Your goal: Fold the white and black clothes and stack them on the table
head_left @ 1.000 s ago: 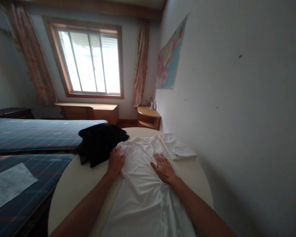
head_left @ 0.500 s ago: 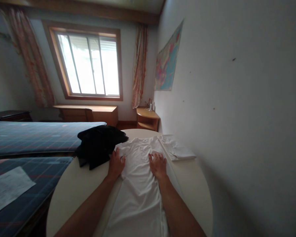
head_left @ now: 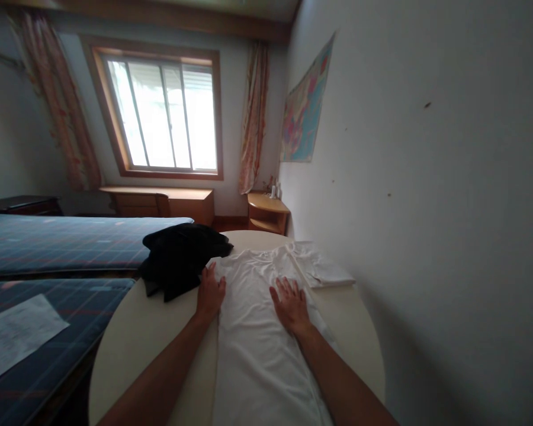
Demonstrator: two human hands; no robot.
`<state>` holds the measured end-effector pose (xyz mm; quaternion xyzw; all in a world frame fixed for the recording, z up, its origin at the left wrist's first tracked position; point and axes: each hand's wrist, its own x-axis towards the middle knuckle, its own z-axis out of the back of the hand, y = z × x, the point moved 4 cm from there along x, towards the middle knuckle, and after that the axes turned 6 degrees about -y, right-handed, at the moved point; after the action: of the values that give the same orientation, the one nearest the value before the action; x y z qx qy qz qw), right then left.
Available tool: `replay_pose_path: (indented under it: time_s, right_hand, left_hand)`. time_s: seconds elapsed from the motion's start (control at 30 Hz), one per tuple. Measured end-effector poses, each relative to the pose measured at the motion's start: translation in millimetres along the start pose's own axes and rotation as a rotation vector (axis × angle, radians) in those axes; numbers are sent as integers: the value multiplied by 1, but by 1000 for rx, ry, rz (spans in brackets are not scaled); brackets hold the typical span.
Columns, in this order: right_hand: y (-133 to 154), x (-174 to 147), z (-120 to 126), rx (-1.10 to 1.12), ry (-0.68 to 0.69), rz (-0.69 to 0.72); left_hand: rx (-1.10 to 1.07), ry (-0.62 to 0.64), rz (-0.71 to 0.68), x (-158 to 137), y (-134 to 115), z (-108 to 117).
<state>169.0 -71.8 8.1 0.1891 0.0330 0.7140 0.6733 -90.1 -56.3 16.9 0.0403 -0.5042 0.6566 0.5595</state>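
A white shirt (head_left: 257,343) lies lengthwise over the round cream table (head_left: 133,343), with wrinkles across its front and one sleeve spread to the far right. At its left edge, near the sleeve, rests my left hand (head_left: 212,291), fingers apart and touching the cloth. My right hand (head_left: 289,302) lies flat on the shirt's right half with its fingers spread. A bunched black garment (head_left: 182,260) sits just beyond my left hand on the table's far left.
Mattresses (head_left: 71,242) with a plaid pattern stand left of the table, and a sheet of paper (head_left: 22,331) lies on the nearer one. The white wall (head_left: 448,236) runs close along the right. A corner shelf (head_left: 269,204) and a desk (head_left: 186,204) stand farther back.
The shirt's lower part has swung to the right and its front is smoother. My right hand has shifted slightly right and its fingers have spread. My left hand has hardly moved.
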Motion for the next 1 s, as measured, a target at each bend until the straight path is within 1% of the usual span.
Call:
replay_pose_path:
  time_s: [0.17, 0.27, 0.33, 0.43, 0.5, 0.57, 0.67, 0.7, 0.77, 0.87, 0.9, 1.0]
  right_hand:
    - [3, 16, -1, -47, 30, -62]
    - [10, 29, 0, -58, -6, -3]
    - [12, 35, -4, -54, 20, 39]
    - [10, 40, -11, -65, 85, 27]
    - [10, 43, -12, -82, 102, 13]
    - [11, 46, -11, -91, 115, -11]
    - [19, 55, -7, -126, 109, -69]
    - [25, 59, -6, -143, 93, -64]
    - [42, 68, -6, -156, 49, 33]
    - [76, 81, -13, -73, 33, 238]
    - [87, 85, -16, -31, 48, 272]
    - [115, 99, -30, 70, 107, 318]
  left_hand:
    - [-51, -34, 95, 7, 8, 4]
    - [-88, -63, 126, 12, 15, 7]
    - [-111, -87, 152, 16, 22, 10]
    - [-118, -122, 196, 23, 32, 16]
    - [-112, -145, 214, 26, 36, 19]
    - [-111, -152, 191, 28, 34, 22]
    - [-122, -133, 63, 27, 20, 23]
    - [-122, -119, 17, 25, 14, 23]
    - [-120, -97, -51, 21, 3, 22]
    - [-121, -84, -108, 16, -6, 20]
    - [-119, -82, -117, 14, -7, 19]
    - [-105, -60, -104, 12, -4, 15]
